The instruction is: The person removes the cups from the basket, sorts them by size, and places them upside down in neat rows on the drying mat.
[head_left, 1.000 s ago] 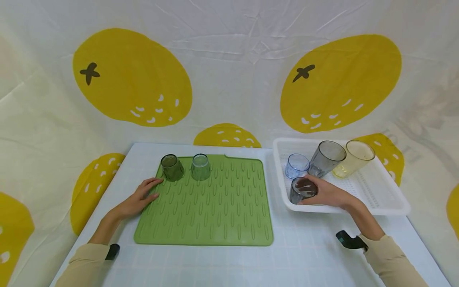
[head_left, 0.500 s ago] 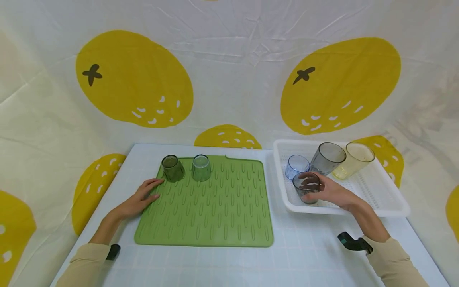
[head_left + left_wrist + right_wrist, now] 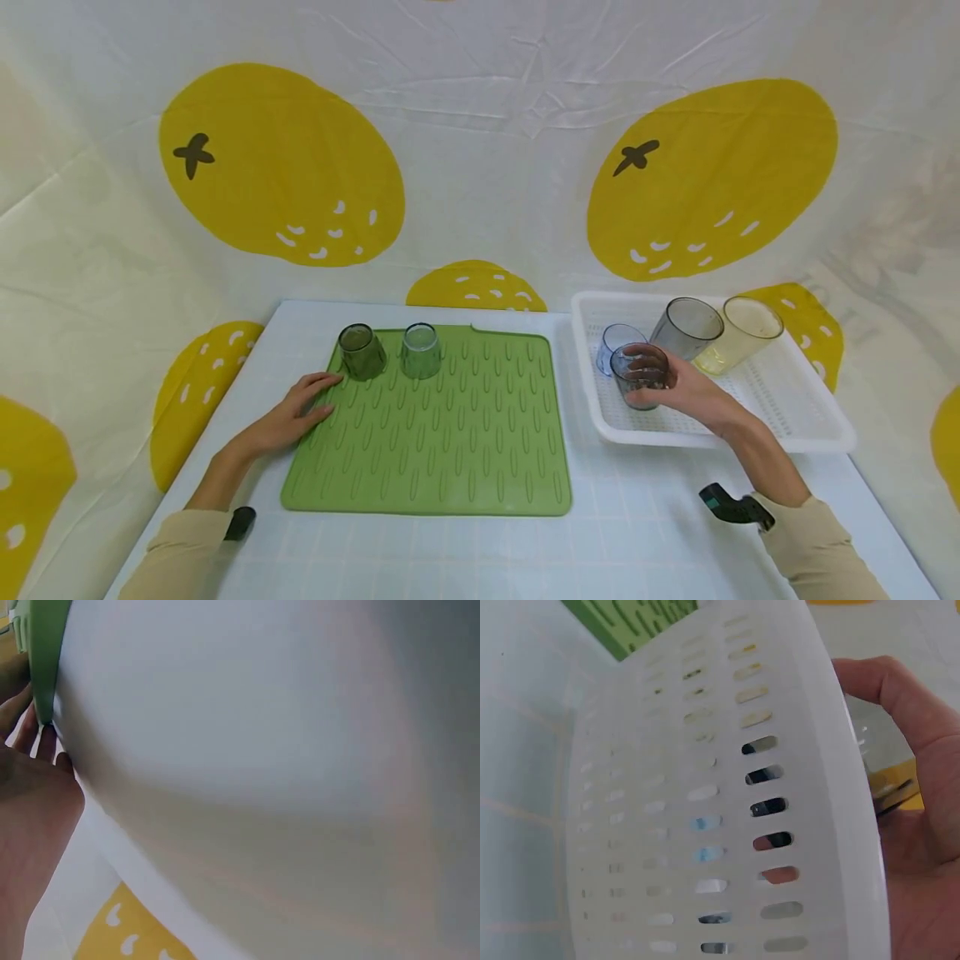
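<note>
Green mat: the mat (image 3: 450, 433) lies flat on the pale table (image 3: 420, 554), long ribs raised across its surface.
Right hand: well to the right of the mat, the right hand (image 3: 697, 396) grips a dark grey glass (image 3: 632, 379), fingers and thumb curled about its side; fingers show through the wall.
Held glass: right of the mat, within the outline of the white basket (image 3: 795, 404), its round rim uppermost; whether its base touches the basket floor cannot be told.
Left hand: at the mat's left edge, the left hand (image 3: 287, 421) rests with fingers extended and spread, fingertips touching the border, gripping nothing.
Glasses on the mat: a dark green glass (image 3: 363, 353) stands in the mat's far left corner; a pale teal glass (image 3: 421, 353) stands just right of it, along the mat's far edge, the two apart.
Basket: just beside the mat's right edge, with slotted walls.
Glasses in the basket: right of the mat, a blue glass (image 3: 611, 342) sits partly hidden behind the held one; then come a tall grey glass (image 3: 681, 332) and, farthest from the mat, a yellow glass (image 3: 744, 333).
Backdrop: beyond the mat hangs a white cloth (image 3: 495, 167) printed with yellow fruit.
</note>
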`<state>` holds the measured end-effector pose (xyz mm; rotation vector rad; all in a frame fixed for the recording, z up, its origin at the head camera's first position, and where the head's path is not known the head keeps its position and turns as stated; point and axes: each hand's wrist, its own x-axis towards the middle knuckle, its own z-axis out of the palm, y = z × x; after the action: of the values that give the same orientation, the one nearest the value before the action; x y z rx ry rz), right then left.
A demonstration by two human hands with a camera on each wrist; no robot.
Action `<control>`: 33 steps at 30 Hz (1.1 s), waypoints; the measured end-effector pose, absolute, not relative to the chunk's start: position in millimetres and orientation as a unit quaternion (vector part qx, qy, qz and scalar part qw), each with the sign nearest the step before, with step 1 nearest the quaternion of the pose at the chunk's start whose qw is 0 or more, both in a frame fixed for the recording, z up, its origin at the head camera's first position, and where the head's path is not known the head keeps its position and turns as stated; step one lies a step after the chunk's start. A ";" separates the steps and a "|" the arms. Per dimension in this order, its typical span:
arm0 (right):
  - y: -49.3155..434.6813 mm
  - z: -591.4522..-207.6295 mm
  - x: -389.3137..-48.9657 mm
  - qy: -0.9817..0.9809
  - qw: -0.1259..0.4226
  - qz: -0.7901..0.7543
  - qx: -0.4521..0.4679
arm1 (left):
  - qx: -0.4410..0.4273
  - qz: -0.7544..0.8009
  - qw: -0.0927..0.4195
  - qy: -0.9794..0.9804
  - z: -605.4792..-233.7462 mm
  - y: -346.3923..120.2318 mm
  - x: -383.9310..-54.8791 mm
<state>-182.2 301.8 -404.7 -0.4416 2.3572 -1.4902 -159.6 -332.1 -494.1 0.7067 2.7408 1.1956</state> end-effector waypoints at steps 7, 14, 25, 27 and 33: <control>293.8 -400.4 -183.2 0.815 0.133 -0.540 -0.160 | 0.207 0.372 0.036 0.904 -484.1 -325.4 -160.9; 279.1 -392.2 -185.9 0.797 0.127 -0.569 -0.160 | 0.177 0.371 0.039 0.911 -474.0 -319.3 -162.8; 256.4 -386.5 -191.8 0.775 0.102 -0.600 -0.173 | 0.197 0.371 -0.001 0.907 -470.3 -311.7 -161.1; 252.7 -384.1 -192.2 0.769 0.098 -0.608 -0.172 | 0.198 0.375 -0.004 0.906 -468.8 -309.6 -160.3; 239.1 -377.5 -195.1 0.751 0.097 -0.627 -0.181 | 0.188 0.393 -0.007 0.900 -461.9 -301.1 -158.2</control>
<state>-195.1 239.1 -377.5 -0.5347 2.2240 -1.8573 -158.2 -301.1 -461.9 0.5923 2.8395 1.2415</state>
